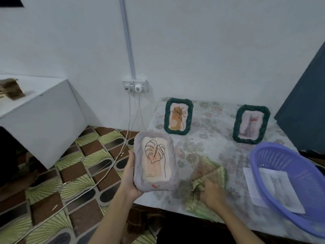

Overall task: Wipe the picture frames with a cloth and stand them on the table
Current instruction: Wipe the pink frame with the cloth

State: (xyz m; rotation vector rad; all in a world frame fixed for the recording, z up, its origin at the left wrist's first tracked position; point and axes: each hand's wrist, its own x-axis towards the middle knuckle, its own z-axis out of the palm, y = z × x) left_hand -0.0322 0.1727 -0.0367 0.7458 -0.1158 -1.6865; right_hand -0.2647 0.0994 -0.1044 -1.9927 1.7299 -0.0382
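Left hand [129, 175] grip clamped on pale lilac woven picture frame with leaf drawing [154, 162], held above near-left edge of floral-covered surface [211, 124]. Right hand [212, 193] grip closing on crumpled green-brown cloth [207, 175], lying on surface just right of held frame. Two dark green woven frames [178, 116] [250, 124] already standing beyond both grips. Step in hand: probably picking up cloth. Next: bring cloth to lilac frame, wipe.
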